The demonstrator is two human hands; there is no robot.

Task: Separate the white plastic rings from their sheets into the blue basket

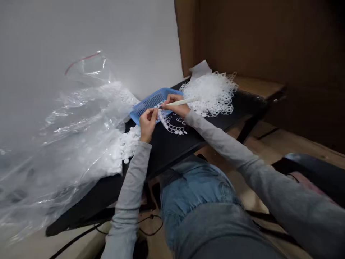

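My left hand (pixel 147 123) is closed, pinching the near end of a white strip of joined plastic rings (pixel 172 126) that lies on the black table (pixel 172 147). My right hand (pixel 175 104) is closed round a white stick-like tool (pixel 185 101), its tip at the strip near the left hand's fingers. Both hands hover just in front of a blue plastic basket (pixel 151 102).
A heap of white ring mesh (pixel 211 93) lies at the far right of the table. A big clear plastic bag (pixel 67 133) with white pieces (pixel 129 142) spilling out covers the left side. Cables (pixel 151 225) run on the wooden floor below. A brown wall stands behind.
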